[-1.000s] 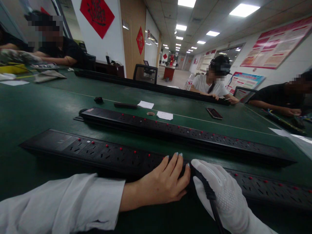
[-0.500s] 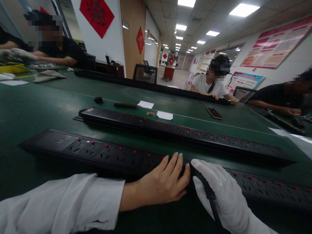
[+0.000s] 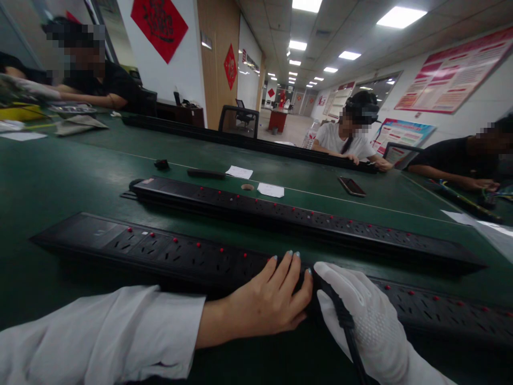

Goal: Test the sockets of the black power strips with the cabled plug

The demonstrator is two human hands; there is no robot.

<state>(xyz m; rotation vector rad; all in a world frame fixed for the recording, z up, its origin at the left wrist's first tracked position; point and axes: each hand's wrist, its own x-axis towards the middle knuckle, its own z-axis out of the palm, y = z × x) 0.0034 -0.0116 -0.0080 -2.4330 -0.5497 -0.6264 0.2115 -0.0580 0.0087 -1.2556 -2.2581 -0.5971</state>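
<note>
The green table (image 3: pixel 96 166) spreads over most of the view, and its near part falls into dark shadow. The near strip (image 3: pixel 160 254) lies on this table, directly before the person; its right end is cut off by the edge of the view, and its middle is covered by the two hands. Its long axis goes across the view, sloping down toward the right, with the plain end pointing left and the socket face looking up. Behind it, and apart from it, the second strip (image 3: pixel 280 211) lies whole and nearly parallel. Farther away is a black bar (image 3: pixel 248 143); at its right end a co-worker's hands are too small to read clearly. The bare left hand (image 3: pixel 268 299) rests over the strip, its fingers bent and close together on the top; whether it presses or grips, I cannot tell. The gloved right hand (image 3: pixel 364 305), just beside it, has thumb and fingers closed around the thick end of a black cord (image 3: pixel 348 321). The tip of this cord is hidden between the hands, so its contact with the strip cannot be seen; the other end leaves through the bottom edge. Red dots (image 3: pixel 222 249) follow the strip's far side in one row.
</note>
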